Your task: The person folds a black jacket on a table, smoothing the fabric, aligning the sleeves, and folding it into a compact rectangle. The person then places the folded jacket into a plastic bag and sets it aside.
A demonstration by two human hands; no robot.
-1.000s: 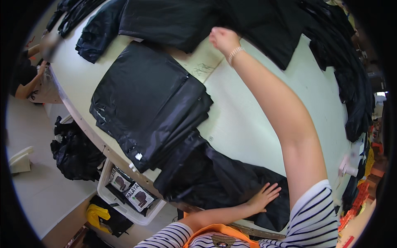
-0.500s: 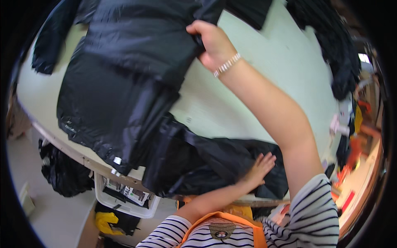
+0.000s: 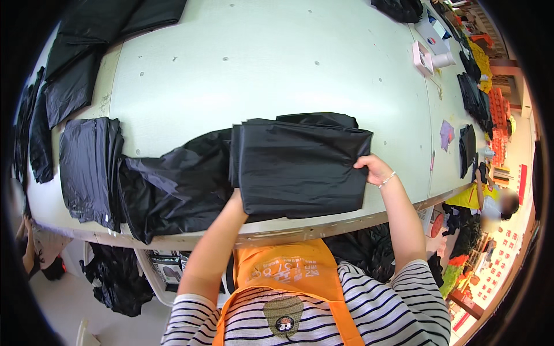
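A flat folded stack of shiny black fabric (image 3: 303, 167), apparently garments, rests at the table's near edge in front of me. At its right side my right hand (image 3: 375, 169) grips the edge, thumb on top and fingers mostly hidden. My left hand (image 3: 237, 202) reaches under the stack's left part; only the wrist area shows, and the fingers are covered. From beneath the stack a rumpled length of black fabric (image 3: 179, 179) runs left. It meets another folded black pile (image 3: 89, 170), whose layered edges face right.
The pale table (image 3: 259, 75) curves round in front of me. More black garments (image 3: 86, 46) lie at its far left. A pink tray (image 3: 423, 59) stands at the far right, and a dark folded bundle (image 3: 467, 150) lies at the right edge. Below is a white bin (image 3: 151, 277).
The raised black fabric has come down to the right as a flat stack before me. My right hand has moved to its right edge; my left hand, earlier spread flat, now goes under it.
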